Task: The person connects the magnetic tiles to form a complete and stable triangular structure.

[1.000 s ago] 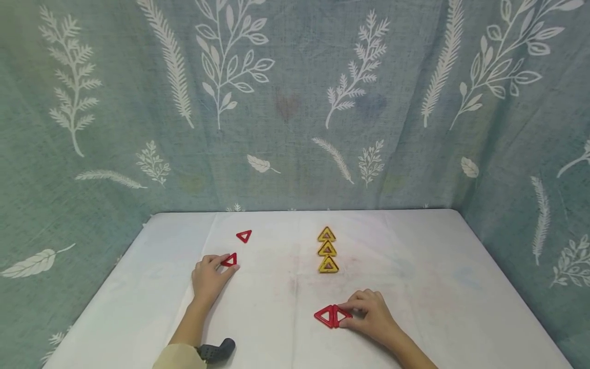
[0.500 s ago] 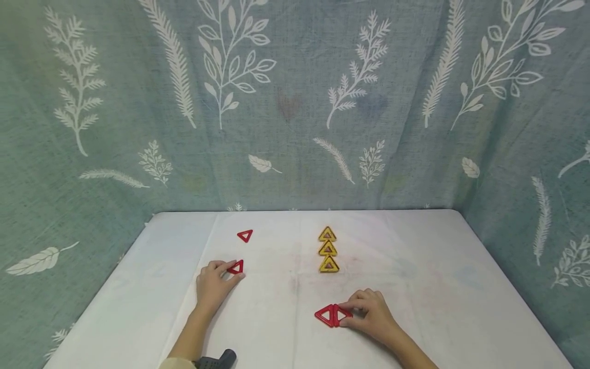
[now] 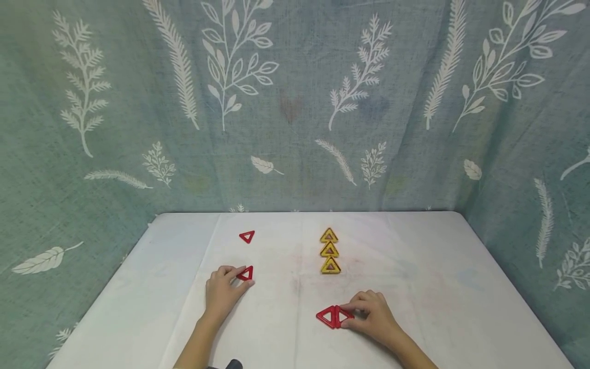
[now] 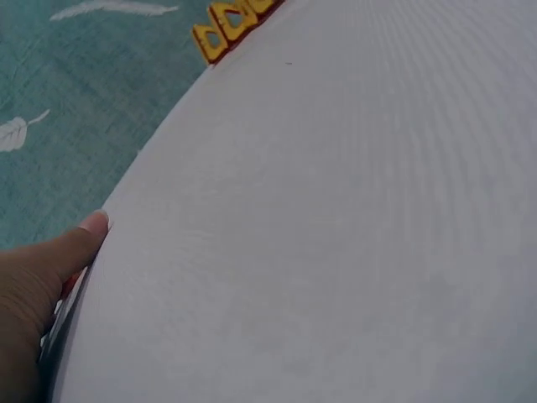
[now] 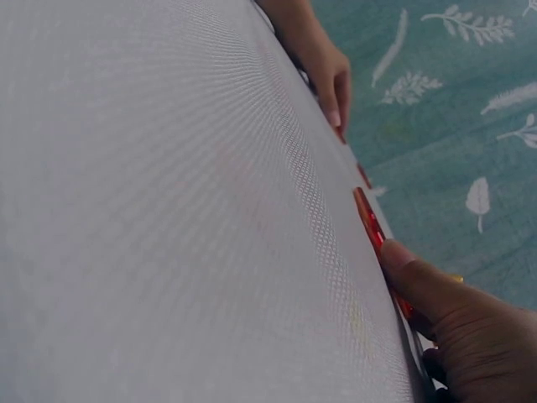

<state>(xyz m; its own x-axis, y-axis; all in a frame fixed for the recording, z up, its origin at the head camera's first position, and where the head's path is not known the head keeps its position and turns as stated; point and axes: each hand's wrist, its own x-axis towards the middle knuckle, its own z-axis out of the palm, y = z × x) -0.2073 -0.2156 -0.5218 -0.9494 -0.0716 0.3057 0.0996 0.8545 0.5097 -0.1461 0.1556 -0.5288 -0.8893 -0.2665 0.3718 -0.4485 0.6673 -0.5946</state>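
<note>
In the head view the left hand (image 3: 223, 291) pinches a red triangle tile (image 3: 248, 273) with an open middle, between thumb and fingers at the tabletop. The right hand (image 3: 371, 316) pinches another red triangle tile (image 3: 342, 316) by its edges. Base to base against that one lies a second red triangle tile (image 3: 326, 316), which points left. The left wrist view shows the left thumb (image 4: 80, 239) with only a sliver of red below it. In the right wrist view the right thumb (image 5: 403, 260) presses along the red tile edge (image 5: 369, 217).
Farther back on the white tabletop (image 3: 272, 333) lies a loose red triangle tile (image 3: 247, 236). Three yellow triangle tiles stand in a column right of centre, the nearest yellow tile (image 3: 330, 266) before the others. A leaf-patterned green curtain (image 3: 295, 169) borders the table.
The left hand has moved right and towards the near edge, carrying its red triangle tile. The right hand and its two red tiles stay about where they were.
</note>
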